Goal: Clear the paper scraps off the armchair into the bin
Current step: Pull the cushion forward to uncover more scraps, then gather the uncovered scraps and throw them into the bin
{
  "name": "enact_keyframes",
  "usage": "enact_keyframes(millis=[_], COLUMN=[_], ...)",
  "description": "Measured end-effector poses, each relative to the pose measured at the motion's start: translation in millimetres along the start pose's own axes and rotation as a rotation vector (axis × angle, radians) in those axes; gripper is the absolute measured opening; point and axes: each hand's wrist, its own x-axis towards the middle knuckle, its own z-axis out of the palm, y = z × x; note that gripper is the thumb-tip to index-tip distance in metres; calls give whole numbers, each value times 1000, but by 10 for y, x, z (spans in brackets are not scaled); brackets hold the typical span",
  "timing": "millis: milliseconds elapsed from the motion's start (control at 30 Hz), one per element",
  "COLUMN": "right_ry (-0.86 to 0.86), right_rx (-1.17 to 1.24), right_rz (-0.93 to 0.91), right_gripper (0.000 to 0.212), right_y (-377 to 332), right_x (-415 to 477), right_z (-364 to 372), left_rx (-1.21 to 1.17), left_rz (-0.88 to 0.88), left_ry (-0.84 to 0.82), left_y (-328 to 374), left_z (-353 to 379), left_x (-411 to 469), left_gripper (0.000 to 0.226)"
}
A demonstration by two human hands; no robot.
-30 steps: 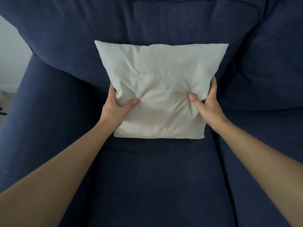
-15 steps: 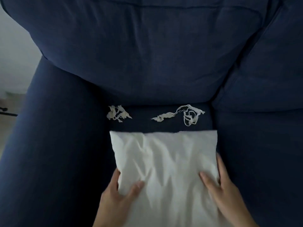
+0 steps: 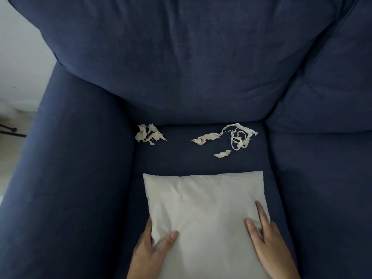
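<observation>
A dark blue armchair [image 3: 181,162] fills the view. White paper scraps lie at the back of its seat: a crumpled clump [image 3: 149,134] on the left, a long tangled strip [image 3: 231,135] on the right, and a small piece [image 3: 222,154] just in front of the strip. A pale cushion [image 3: 203,210] lies flat on the front of the seat. My left hand [image 3: 150,252] grips the cushion's lower left edge, thumb on top. My right hand [image 3: 269,246] rests on its lower right part, fingers spread flat. No bin is in view.
The thick left armrest [image 3: 70,168] runs down the left side. The back cushion [image 3: 181,67] rises behind the scraps. Another blue seat and cushion [image 3: 326,117] adjoin on the right. A white wall and pale floor [image 3: 16,77] show at the far left.
Both hands pulled the cushion down from the backrest onto the front of the seat. This uncovered the paper scraps, and the small piece is now visible.
</observation>
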Motion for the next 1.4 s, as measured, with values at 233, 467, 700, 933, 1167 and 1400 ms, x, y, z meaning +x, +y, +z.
enact_keyframes(millis=[233, 467, 700, 933, 1167, 1400], right_ry=[36, 224, 208, 218, 169, 355], right_rx=[16, -222, -438, -747, -730, -606], right_rz=[10, -296, -356, -471, -440, -672], right_gripper=[75, 98, 107, 86, 62, 16], right_y=[-47, -604, -1335, -1644, -1365, -1115], right_x=[73, 802, 1932, 2421, 2520, 2353], right_z=[-123, -319, -242, 24, -42, -116], left_rx=[150, 382, 664, 731, 677, 614], left_rz=[-52, 202, 328, 471, 525, 642], left_ry=[8, 143, 225, 212, 154, 327], left_y=[-20, 633, 1234, 1309, 1160, 1009], left_z=[-196, -552, -504, -112, -93, -114], left_x=[168, 1060, 2111, 2670, 2855, 2677], left_gripper=[112, 104, 108, 97, 48, 25])
